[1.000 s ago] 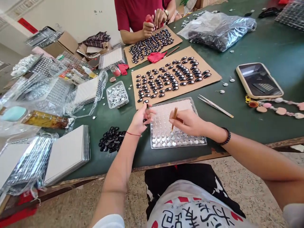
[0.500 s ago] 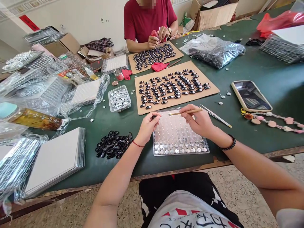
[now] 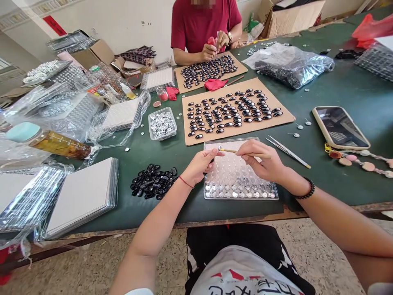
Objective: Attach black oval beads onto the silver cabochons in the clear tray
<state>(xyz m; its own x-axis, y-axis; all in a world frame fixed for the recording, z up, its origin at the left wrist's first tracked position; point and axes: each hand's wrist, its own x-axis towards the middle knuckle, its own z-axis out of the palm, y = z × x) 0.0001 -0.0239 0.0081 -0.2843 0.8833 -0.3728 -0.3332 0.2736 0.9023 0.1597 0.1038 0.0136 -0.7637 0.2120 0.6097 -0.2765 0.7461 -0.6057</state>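
Observation:
My left hand [image 3: 200,164] is closed in a pinch, with a small dark piece mostly hidden by the fingers; it looks like the black oval pieces [image 3: 152,182] heaped beside my forearm. My right hand [image 3: 260,160] grips a thin wooden stick [image 3: 229,151]. The stick's pale tip meets the left fingertips, and its back end points right. Under both hands lies a clear plastic tray [image 3: 241,197], with round silver discs [image 3: 235,194] in its near rows.
Beyond the tray, a cardboard sheet [image 3: 196,142] carries rows of shiny black pieces. A tub of silver discs [image 3: 162,125], tweezers [image 3: 288,151] and a phone [image 3: 340,127] lie around. Stacked white-topped trays [image 3: 81,196] stand left. A co-worker [image 3: 205,24] sits opposite, hands over another sheet.
The stick's tip has come left and now meets my left fingertips. My left hand has turned, its thumb now on top. The whole view has shifted slightly.

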